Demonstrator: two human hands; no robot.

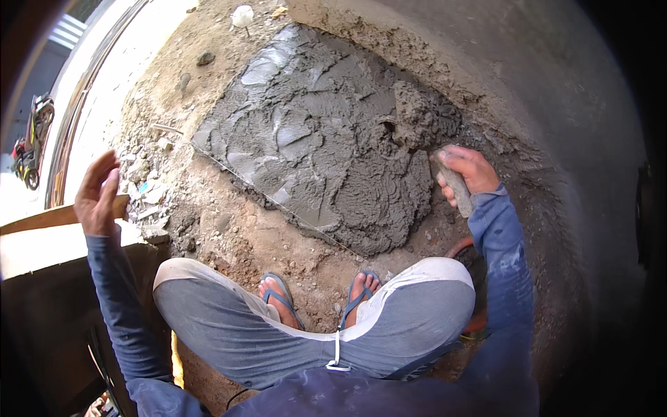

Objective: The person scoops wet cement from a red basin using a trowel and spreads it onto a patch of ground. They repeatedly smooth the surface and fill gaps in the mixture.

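Note:
A slab of wet grey mortar lies spread on the ground before me, its surface ridged and partly smoothed. At its right edge my right hand is closed around a cement-caked, rod-shaped tool handle. I cannot make out a blade on it. A rougher heap of mortar rises at the slab's far right, just beyond that hand. My left hand is raised at the left, away from the mortar, empty, with its thumb apart from the fingers. A thin string runs along the slab's near left edge.
A rough plastered wall curves along the right. Wooden boards stand at the left, near rubble. A white round-topped object stands beyond the slab. Long rods and a motorcycle are farther left. My sandalled feet are close to the mortar.

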